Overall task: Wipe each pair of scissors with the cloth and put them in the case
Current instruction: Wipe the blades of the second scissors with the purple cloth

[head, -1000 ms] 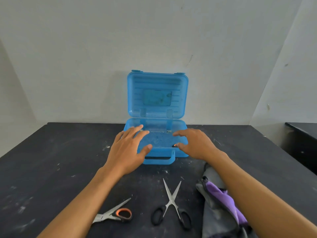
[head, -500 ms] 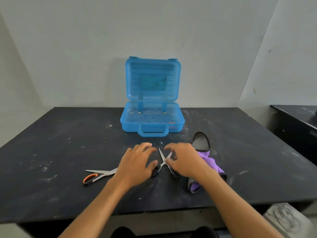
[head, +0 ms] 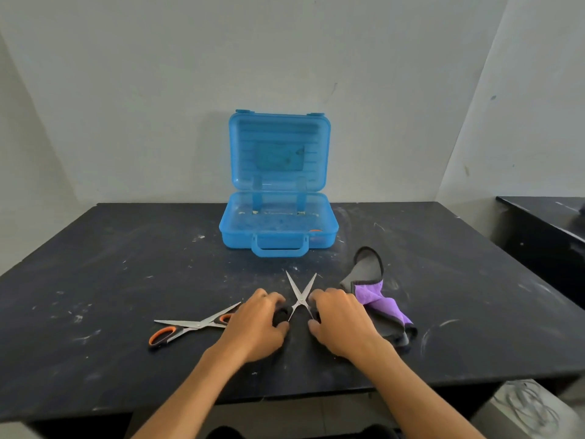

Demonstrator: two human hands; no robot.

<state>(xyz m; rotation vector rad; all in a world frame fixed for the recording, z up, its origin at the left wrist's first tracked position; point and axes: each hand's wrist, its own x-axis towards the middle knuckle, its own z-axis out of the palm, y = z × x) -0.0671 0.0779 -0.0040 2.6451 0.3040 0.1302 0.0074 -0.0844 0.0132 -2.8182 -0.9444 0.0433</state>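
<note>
You're pulling both hands back from the case: left hand (head: 258, 324) and right hand (head: 340, 324) are now curling fingers onto the black-handled scissors (head: 300, 300) on the worktop (head: 110, 280), looks like gripping. Cloth (head: 378, 304) is waiting alongside, open case (head: 278, 229) beyond.

We note the case (head: 278, 231): translucent blue plastic, glossy, lid ribbed. Black-handled scissors (head: 300, 294), at its 6 o'clock: bright polished metal blades. Orange-handled scissors (head: 193, 326): same metal, matt plastic grips. Cloth (head: 376, 299): soft purple-and-grey fabric. Table (head: 126, 264): matt black, scuffed, white-flecked.
</note>
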